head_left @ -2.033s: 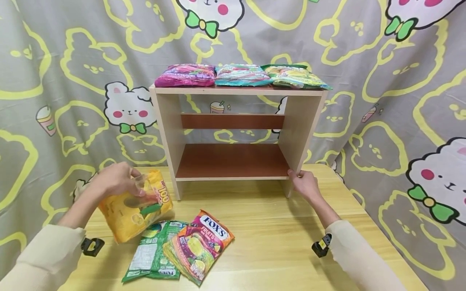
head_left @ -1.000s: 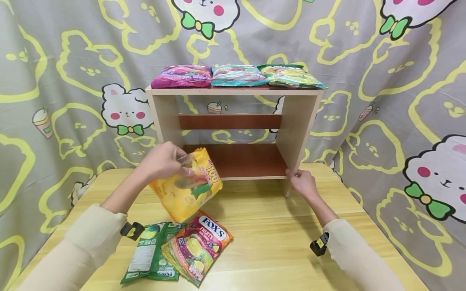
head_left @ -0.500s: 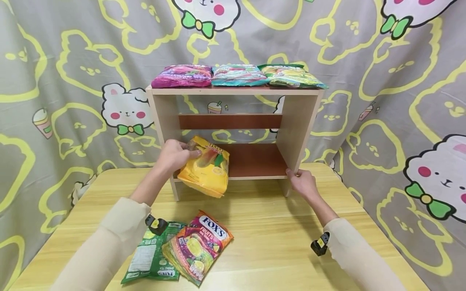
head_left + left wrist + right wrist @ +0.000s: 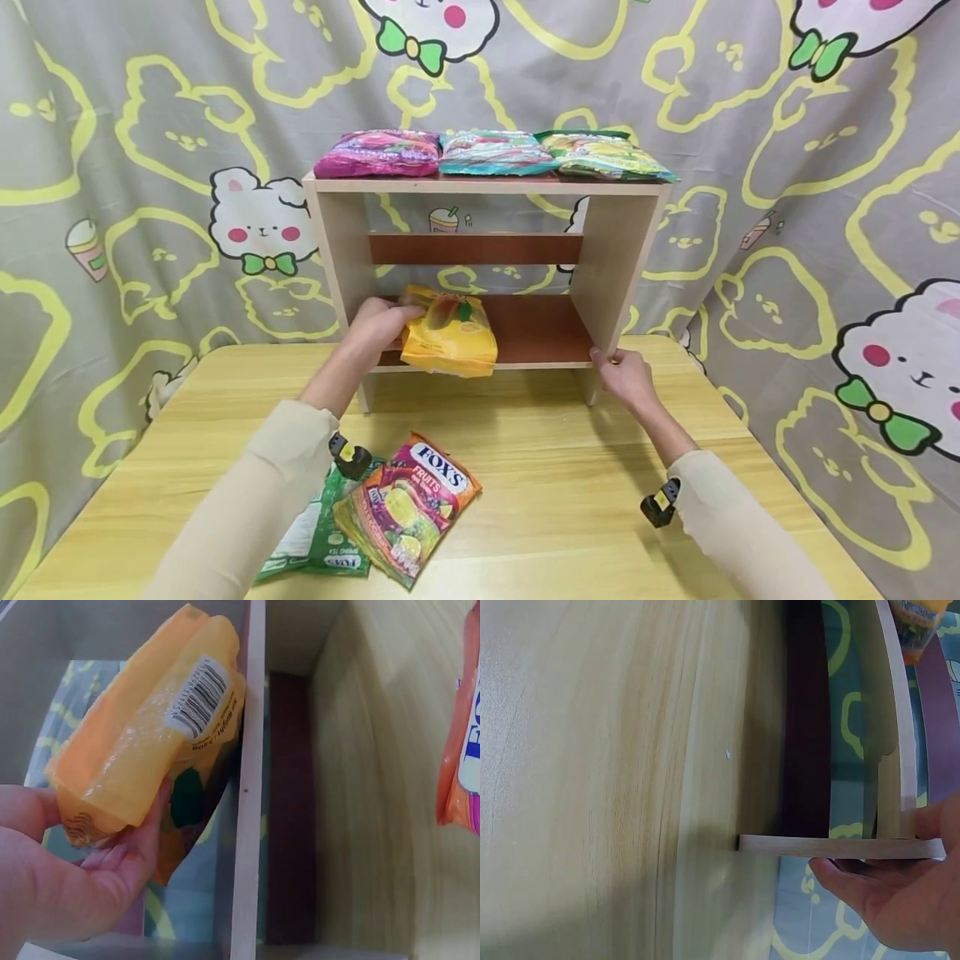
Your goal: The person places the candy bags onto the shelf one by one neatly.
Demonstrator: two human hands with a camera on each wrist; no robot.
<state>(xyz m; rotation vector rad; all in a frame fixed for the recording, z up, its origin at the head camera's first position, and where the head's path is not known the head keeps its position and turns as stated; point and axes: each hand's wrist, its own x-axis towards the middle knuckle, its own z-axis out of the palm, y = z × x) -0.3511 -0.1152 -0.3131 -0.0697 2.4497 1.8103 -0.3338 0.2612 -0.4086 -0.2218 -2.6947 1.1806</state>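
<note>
My left hand [image 4: 381,325] pinches the left end of a yellow candy bag [image 4: 450,337] with a mango picture. The bag is partly inside the lower opening of the small wooden shelf [image 4: 491,189], tilted, its near edge overlapping the front of the brown lower board [image 4: 536,329]. I cannot tell whether it touches that board. In the left wrist view the bag [image 4: 150,727] shows a barcode, with thumb and fingers on its end. My right hand [image 4: 626,379] grips the shelf's right side panel low down; in the right wrist view the hand [image 4: 900,900] holds that panel's edge.
Purple [image 4: 378,154], teal [image 4: 498,154] and green-yellow [image 4: 603,157] candy bags lie in a row on the shelf top. A Fox's fruit candy bag [image 4: 412,508] overlaps a green bag [image 4: 330,533] on the wooden table [image 4: 570,500]. A patterned curtain [image 4: 172,275] hangs behind.
My left hand has carried the yellow bag from the table's left side rightward and into the shelf's lower opening, turning it flatter. The right hand stays on the side panel.
</note>
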